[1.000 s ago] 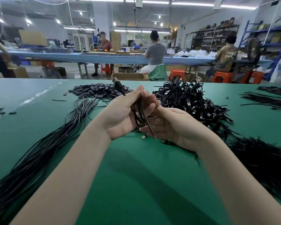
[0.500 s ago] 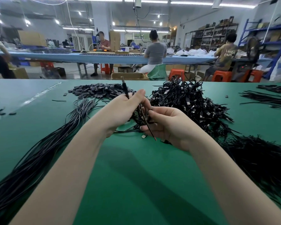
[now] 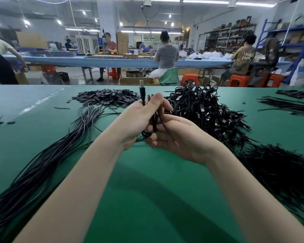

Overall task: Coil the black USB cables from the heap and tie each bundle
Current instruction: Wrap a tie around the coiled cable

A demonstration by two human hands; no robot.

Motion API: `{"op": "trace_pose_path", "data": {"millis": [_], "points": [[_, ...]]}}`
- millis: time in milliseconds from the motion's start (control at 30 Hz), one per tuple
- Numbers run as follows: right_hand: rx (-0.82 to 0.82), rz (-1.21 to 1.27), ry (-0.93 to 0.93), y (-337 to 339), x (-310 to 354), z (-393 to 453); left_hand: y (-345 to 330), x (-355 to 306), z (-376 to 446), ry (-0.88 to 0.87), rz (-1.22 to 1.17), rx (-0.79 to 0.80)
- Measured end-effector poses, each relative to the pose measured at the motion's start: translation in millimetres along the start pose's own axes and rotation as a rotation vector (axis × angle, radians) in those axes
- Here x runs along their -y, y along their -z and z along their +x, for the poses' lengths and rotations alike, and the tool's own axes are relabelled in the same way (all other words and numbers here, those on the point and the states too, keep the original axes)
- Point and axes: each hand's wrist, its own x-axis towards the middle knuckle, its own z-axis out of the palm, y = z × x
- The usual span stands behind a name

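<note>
My left hand grips a coiled black USB cable above the green table. Its USB plug sticks straight up above my fingers. My right hand lies palm up just to the right and holds the coil's lower part, with a loose cable end trailing across the palm. A long bunch of uncoiled black cables runs from the left front toward the middle. Behind my hands on the right lies a heap of tied cable bundles.
A pile of small dark flat pieces lies at the back middle. A mass of thin black ties covers the right front, and more black strands lie at the far right. People sit at a blue table beyond.
My left hand has turned the coil upright, so the plug now points straight up instead of leaning left. Both hands have lifted a little and closed tighter on the coil.
</note>
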Motion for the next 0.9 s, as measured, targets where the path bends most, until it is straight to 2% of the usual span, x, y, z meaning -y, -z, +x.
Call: {"op": "trace_pose_path", "data": {"millis": [133,233,300,500,567,633,700,733,767,800,833,900], "points": [[0.017,-0.005,-0.039,2.4,2.8,-1.1,0.1,-0.4,-0.7,-0.006,0.001,0.038],[-0.054,-0.413,0.081,0.3,-3.4,-1.0,-5.0,2.0,-1.4,0.019,-0.026,0.050],[-0.167,-0.692,0.159,-3.2,-6.4,1.0,-7.3,4.2,-0.2,0.028,-0.023,0.012],[-0.365,-1.156,0.269,-7.1,-14.2,7.8,-12.1,16.0,6.9,0.025,-0.008,-0.043],[-0.440,-1.327,0.254,-2.3,-21.8,11.2,-14.4,21.5,9.6,0.048,0.004,-0.052],[-0.500,-1.355,0.187,6.0,-27.2,15.0,-9.8,22.3,9.2,0.134,-0.029,0.021],[-0.533,-1.155,0.085,18.7,-27.8,16.0,-1.3,19.4,7.1,0.194,-0.098,0.089],[-0.525,-1.027,0.033,26.0,-27.3,15.0,4.6,20.1,6.5,0.138,-0.030,0.043],[-0.509,-0.941,-0.015,32.8,-26.5,13.1,10.4,22.7,8.3,0.002,0.170,-0.058],[-0.482,-0.916,-0.058,37.7,-26.3,11.0,14.9,25.7,11.0,-0.181,0.483,-0.168],[-0.440,-0.948,-0.085,40.3,-26.4,8.9,14.9,27.6,12.1,-0.347,0.836,-0.203],[-0.321,-1.107,-0.111,39.1,-25.4,6.9,6.8,33.9,12.3,-0.463,1.426,-0.068]]}}
